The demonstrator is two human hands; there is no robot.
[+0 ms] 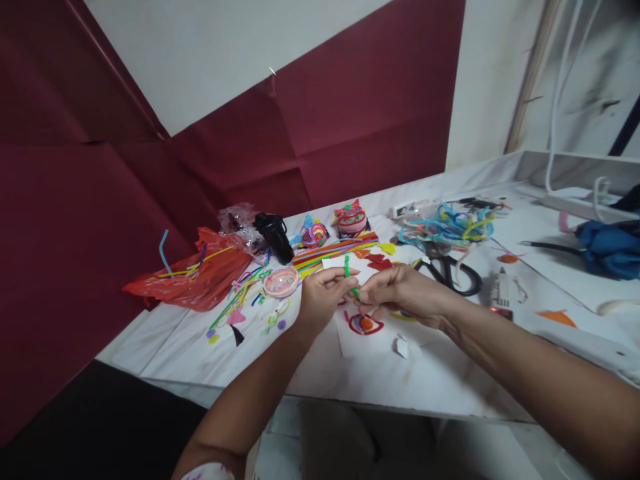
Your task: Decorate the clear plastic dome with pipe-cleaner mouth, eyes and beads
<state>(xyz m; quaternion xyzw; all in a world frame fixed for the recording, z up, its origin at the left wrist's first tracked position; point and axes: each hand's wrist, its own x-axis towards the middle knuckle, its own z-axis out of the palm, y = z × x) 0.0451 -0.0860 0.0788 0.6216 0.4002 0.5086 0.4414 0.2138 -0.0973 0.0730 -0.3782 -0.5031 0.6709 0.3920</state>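
Observation:
Between my two hands, above the white table, is a short green pipe cleaner. My left hand pinches it from the left, with one end sticking up past the fingertips. From the right, my right hand closes its fingers on the lower part, close to the left fingertips. Under the hands lies white paper bearing a red curved outline around an orange round piece. Part of this paper is hidden by my hands. A torn white scrap rests just right of it.
Black-handled scissors lie beyond my right forearm. Colourful pipe cleaners, a pink coiled bowl and a black bottle stand behind and left. A red plastic bag lies far left, a tangled blue heap back right.

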